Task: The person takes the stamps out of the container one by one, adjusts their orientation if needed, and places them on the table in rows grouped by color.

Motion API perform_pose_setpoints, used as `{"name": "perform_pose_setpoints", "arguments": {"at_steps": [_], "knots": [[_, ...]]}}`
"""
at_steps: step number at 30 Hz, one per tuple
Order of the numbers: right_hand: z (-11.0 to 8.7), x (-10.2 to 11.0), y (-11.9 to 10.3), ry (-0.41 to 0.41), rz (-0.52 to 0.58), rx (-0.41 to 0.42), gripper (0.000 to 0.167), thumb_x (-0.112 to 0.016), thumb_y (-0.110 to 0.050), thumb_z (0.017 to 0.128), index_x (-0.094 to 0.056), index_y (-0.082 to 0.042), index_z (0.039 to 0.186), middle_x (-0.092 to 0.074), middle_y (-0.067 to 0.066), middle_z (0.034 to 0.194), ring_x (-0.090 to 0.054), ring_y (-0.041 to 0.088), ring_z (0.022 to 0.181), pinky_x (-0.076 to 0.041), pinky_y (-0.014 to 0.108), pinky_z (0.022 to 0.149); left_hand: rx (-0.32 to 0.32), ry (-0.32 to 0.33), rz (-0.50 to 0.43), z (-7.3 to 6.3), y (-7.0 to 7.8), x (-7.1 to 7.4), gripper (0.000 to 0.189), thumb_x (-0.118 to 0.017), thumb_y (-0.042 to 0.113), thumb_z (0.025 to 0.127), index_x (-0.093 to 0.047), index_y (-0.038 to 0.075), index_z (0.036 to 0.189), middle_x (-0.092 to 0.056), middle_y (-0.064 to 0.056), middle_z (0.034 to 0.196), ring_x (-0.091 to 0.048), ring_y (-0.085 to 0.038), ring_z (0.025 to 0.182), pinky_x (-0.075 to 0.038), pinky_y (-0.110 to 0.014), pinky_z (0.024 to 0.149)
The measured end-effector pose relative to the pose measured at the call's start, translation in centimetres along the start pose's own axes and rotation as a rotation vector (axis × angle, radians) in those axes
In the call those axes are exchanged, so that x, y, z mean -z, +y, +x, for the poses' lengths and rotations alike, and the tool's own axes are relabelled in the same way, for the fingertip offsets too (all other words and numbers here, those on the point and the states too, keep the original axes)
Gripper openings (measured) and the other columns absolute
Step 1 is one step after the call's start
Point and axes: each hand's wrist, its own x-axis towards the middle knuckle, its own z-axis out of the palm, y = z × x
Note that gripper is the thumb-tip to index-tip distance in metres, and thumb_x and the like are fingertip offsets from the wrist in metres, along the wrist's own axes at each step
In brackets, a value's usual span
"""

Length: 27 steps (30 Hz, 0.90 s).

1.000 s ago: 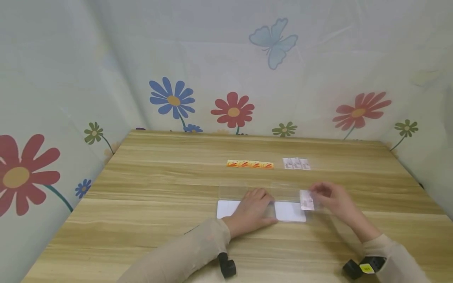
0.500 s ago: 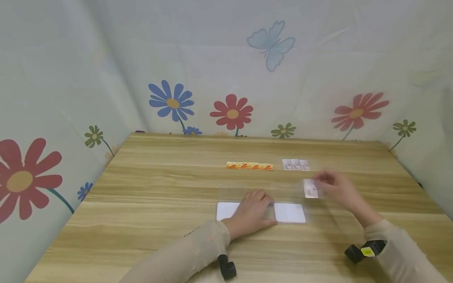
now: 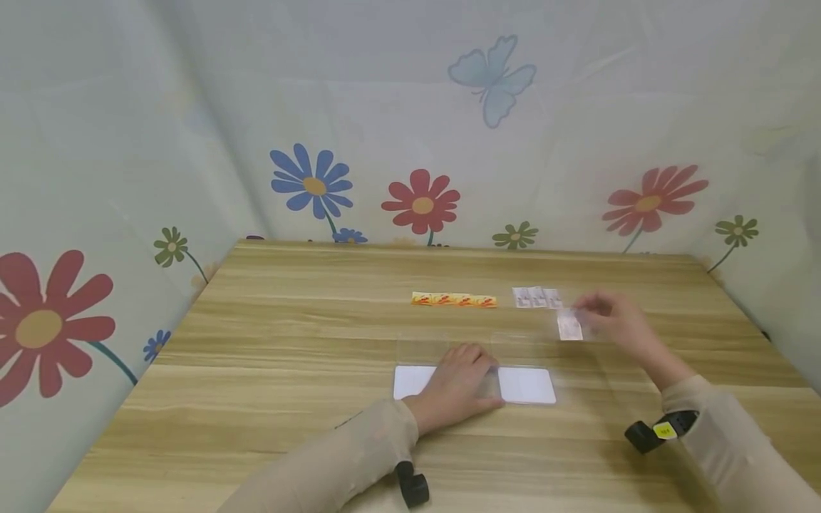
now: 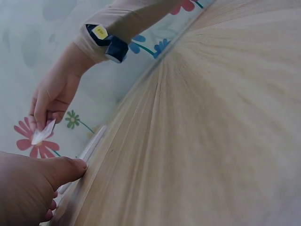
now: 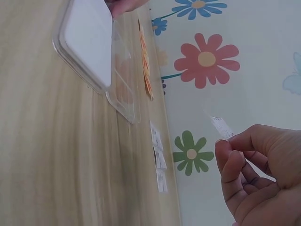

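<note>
My right hand [image 3: 612, 324] pinches a small pale printed packet [image 3: 569, 325] between thumb and fingertips, above the table. In the right wrist view the packet [image 5: 221, 126] looks thin and flat. Just behind it, several similar pale packets [image 3: 531, 297] lie in an overlapping row. My left hand [image 3: 457, 388] rests across two shallow clear plastic cases with white panels; the right panel [image 3: 527, 385] is in plain sight, and the left panel [image 3: 412, 381] is partly covered by the hand. In the left wrist view the left thumb [image 4: 66, 170] lies along a case edge.
A row of several yellow-and-red packets [image 3: 453, 299] lies behind the cases, left of the pale ones. Clear lid flaps [image 3: 420, 349] extend from the cases' far side. The wood-grain table [image 3: 269, 342] meets a flower-printed curtain [image 3: 564, 142] at the back.
My right hand has moved away from the right case, backward and slightly right, carrying the pale packet toward the pale row. The left hand has stayed on the cases.
</note>
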Motion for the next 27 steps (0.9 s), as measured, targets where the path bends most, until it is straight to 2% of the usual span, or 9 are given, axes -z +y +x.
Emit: {"name": "perform_pose_setpoints", "arguments": {"at_steps": [11,19,27], "knots": [[1.4,0.7,-0.1,-0.011,0.004,-0.054,0.035,-0.055,-0.030,0.097,-0.058,0.000,0.116,-0.062,0.022,0.114,-0.057,0.020,0.091,-0.051,0.027,0.071,0.004,-0.008,-0.001,0.1,-0.1,0.0,0.048,-0.068,0.049,0.084,-0.062,0.015,0.117,-0.057,0.002,0.117,-0.051,-0.015,0.114,-0.040,-0.032,0.103],[2.5,1.4,0.3,-0.015,0.004,-0.045,0.034,-0.054,-0.027,0.098,-0.056,0.001,0.117,-0.062,0.021,0.110,-0.058,0.013,0.085,-0.052,0.028,0.072,0.002,-0.002,0.007,0.1,-0.1,0.0,0.048,-0.068,0.050,0.084,-0.063,0.015,0.116,-0.057,0.002,0.115,-0.052,-0.015,0.112,-0.041,-0.032,0.103],[3.7,1.7,0.8,-0.003,-0.011,-0.046,0.033,-0.055,-0.024,0.097,-0.056,0.002,0.117,-0.061,0.021,0.110,-0.058,0.015,0.084,-0.053,0.032,0.073,0.004,-0.005,0.016,0.1,-0.1,-0.1,0.049,-0.067,0.050,0.084,-0.062,0.014,0.117,-0.057,0.002,0.116,-0.051,-0.015,0.113,-0.041,-0.032,0.103]]}}
